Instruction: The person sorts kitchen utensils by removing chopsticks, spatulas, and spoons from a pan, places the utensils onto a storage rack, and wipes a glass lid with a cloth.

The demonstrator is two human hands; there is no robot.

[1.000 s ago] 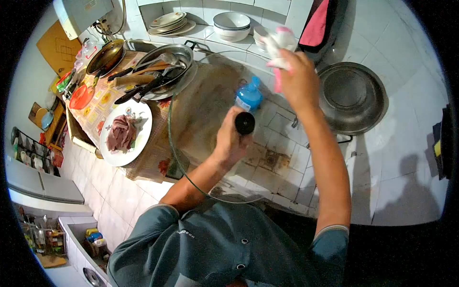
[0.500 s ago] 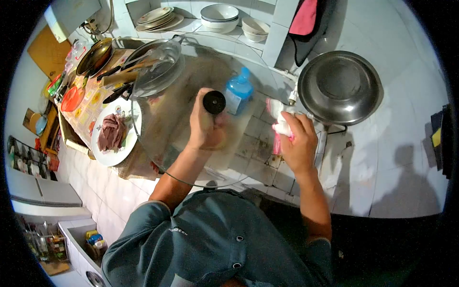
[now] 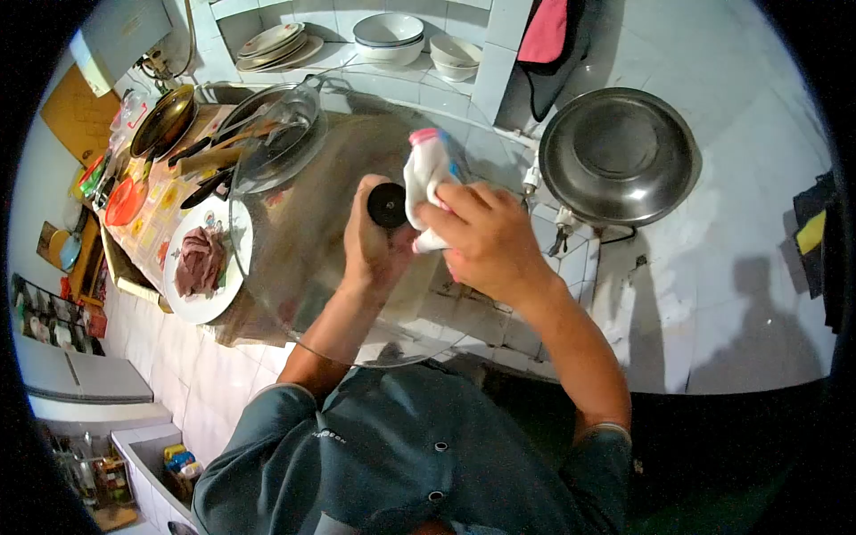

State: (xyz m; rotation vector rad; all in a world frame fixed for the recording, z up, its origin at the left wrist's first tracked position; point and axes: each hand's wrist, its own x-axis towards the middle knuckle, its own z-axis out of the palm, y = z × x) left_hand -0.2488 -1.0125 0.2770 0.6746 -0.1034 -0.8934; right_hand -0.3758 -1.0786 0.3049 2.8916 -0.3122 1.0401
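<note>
A large round glass lid (image 3: 312, 276) with a black knob (image 3: 388, 205) is held up in front of me. My left hand (image 3: 364, 241) is wrapped around the knob side, its fingers partly hidden behind the knob. Bunched in my right hand (image 3: 481, 234) is a white and pink cloth (image 3: 428, 174), just right of the knob and over the lid. Whether the cloth touches the glass cannot be told. Only a bit of the blue bottle shows behind the cloth.
A dark wok (image 3: 620, 156) stands at the right. On the left are a white plate (image 3: 209, 308) with a brownish cloth-like bundle, a pan (image 3: 165, 120) and a red-orange bowl (image 3: 126, 201). Stacked plates (image 3: 272, 40) and bowls (image 3: 389, 40) sit on the back shelf.
My right hand has come left with the cloth, from beside the wok to the knob. The lid stays in my left hand, and the view has shifted slightly.
</note>
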